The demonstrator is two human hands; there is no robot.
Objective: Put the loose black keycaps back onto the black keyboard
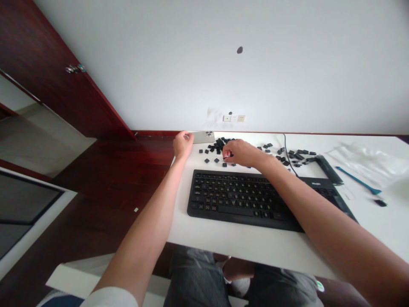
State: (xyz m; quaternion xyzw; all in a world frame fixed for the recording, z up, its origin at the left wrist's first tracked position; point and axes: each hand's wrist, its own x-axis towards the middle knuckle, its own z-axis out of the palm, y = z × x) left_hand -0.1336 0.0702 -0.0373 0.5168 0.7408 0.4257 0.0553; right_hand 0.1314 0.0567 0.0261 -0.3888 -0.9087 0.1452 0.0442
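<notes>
The right hand (241,152) curls its fingers down among loose black keycaps (221,143) (whether they pinch one, I cannot tell). Right forearm (306,200) slants above the keyboard (233,192) on the white surface (204,230). The left hand (183,146), fingers loosely bent, is beside the smartphone (203,137).

Keyboard (234,210) is seen in blk matt plastic, loose keycaps (207,160) in same w/ slight sheen. Desk (198,230) is surfaced smooth, w/ low gloss. Phone (202,138) is backed in smooth satin finish. Plastic bag (361,158) is creased, thin & shiny. Tool (356,178) is moulded in smooth plastic. Door (64,96) & floor (118,187) are faced in dk red wood, polished; wall (159,64) is painted matt. Jeans: faded denim (198,281).
</notes>
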